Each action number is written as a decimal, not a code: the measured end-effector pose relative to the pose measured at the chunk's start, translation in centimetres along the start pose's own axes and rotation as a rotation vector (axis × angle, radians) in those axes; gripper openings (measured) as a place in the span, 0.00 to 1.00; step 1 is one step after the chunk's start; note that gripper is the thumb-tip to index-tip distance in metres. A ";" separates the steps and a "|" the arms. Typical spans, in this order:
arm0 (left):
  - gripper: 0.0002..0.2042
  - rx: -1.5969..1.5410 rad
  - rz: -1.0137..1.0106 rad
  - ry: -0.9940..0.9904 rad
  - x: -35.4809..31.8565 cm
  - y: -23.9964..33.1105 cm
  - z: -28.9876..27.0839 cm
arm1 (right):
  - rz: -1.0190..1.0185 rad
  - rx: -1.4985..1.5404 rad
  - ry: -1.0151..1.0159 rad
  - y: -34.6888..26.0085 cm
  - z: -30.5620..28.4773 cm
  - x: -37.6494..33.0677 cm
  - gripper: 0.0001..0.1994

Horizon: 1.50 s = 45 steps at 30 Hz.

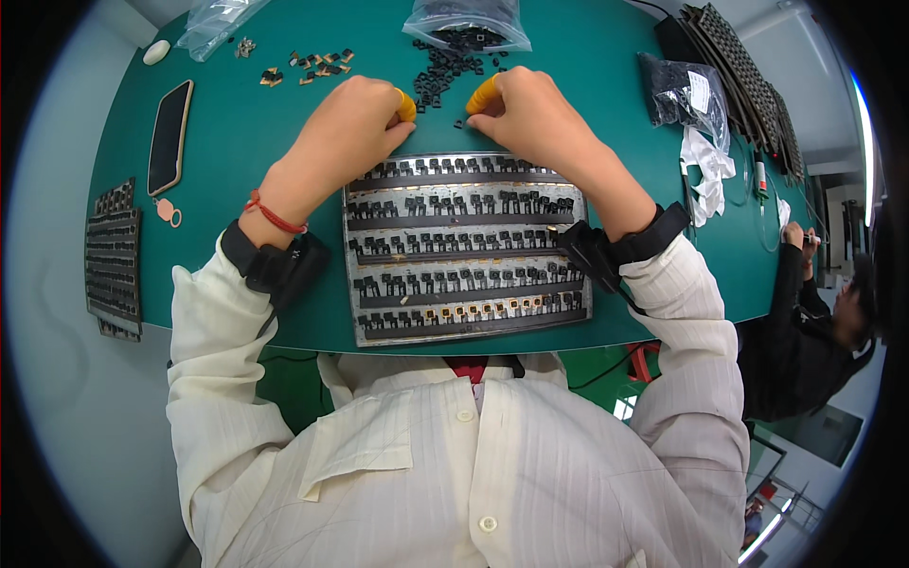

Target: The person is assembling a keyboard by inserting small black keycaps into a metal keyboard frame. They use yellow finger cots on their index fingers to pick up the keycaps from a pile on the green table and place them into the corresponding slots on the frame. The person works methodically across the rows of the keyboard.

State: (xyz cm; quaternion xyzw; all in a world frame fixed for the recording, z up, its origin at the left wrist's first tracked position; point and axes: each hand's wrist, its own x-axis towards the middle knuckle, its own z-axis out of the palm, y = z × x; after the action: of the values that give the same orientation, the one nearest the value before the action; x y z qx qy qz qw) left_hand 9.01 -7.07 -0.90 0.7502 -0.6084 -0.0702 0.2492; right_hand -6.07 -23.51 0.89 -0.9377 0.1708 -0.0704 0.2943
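Note:
Both my hands are over the green table, behind a metal tray (352, 293) set with several rows of small black parts. My left hand (355, 112) has its fingers curled and pressed together, with a yellow cover on a finger. It is beside the loose pile of black parts (438, 78). My right hand (530, 112), also yellow-covered at a finger, is closed on the other side of the pile. Whatever either hand pinches is too small or hidden to name. One loose black piece (458, 124) lies between them. Some front-row parts show square gold-coloured tops.
An open plastic bag (473, 21) stands behind the pile. Black-and-copper pieces (322, 64) lie to its left, and a phone (170, 137) farther left. On the right are a bag of dark parts (677, 90), stacked dark racks (748, 80) and white tissue (706, 175). Another person (805, 350) sits at right.

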 end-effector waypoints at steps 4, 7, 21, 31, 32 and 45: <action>0.09 -0.013 -0.106 0.025 -0.1 0.5 0.1 | -0.020 0.006 -0.014 -0.4 0.9 0.5 0.08; 0.10 -0.031 -0.131 0.045 -1.6 1.5 -0.5 | -0.055 0.006 0.023 -0.5 1.6 0.6 0.06; 0.07 -0.083 0.029 -0.197 -12.6 10.3 0.5 | -0.213 0.019 0.049 -3.0 -2.5 -9.0 0.07; 0.14 0.213 0.185 -0.146 -14.4 13.0 1.3 | -0.076 -0.044 -0.086 -1.4 -0.8 -19.4 0.07; 0.14 0.232 0.185 -0.198 -14.5 13.3 1.3 | -0.088 -0.057 -0.071 -1.2 -0.5 -19.5 0.07; 0.17 0.118 0.096 -0.603 -10.6 13.4 -1.8 | -0.003 -0.199 -0.094 -3.2 1.0 -21.0 0.22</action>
State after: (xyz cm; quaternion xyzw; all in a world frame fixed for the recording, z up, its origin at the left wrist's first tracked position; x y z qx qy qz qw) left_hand -4.67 1.63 4.75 0.6792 -0.6926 -0.2424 0.0164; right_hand -24.48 -12.97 1.28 -0.9649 0.1614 -0.0096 0.2071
